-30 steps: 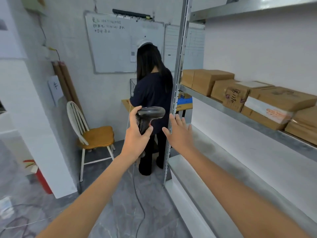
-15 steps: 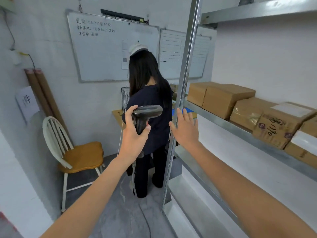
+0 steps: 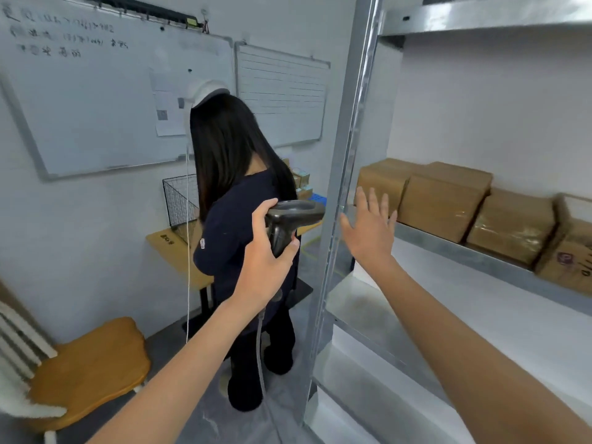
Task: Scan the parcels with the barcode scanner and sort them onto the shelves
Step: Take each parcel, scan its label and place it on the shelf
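My left hand grips the handle of a black barcode scanner, whose head points right and whose grey cable hangs down to the floor. Beside it, my right hand is held up with fingers spread and holds nothing, just right of the metal shelf post. Several brown cardboard parcels stand in a row on the middle shelf at the right, beyond my right hand.
A person in dark clothes stands close ahead with their back to me, at a small wooden table with a wire basket. A wooden chair is at lower left. Whiteboards hang on the far wall. The lower shelves hold nothing visible.
The view has advanced towards the person and the shelf end and tilted up. Both hands stay raised in front; my right hand has passed just right of the shelf post.
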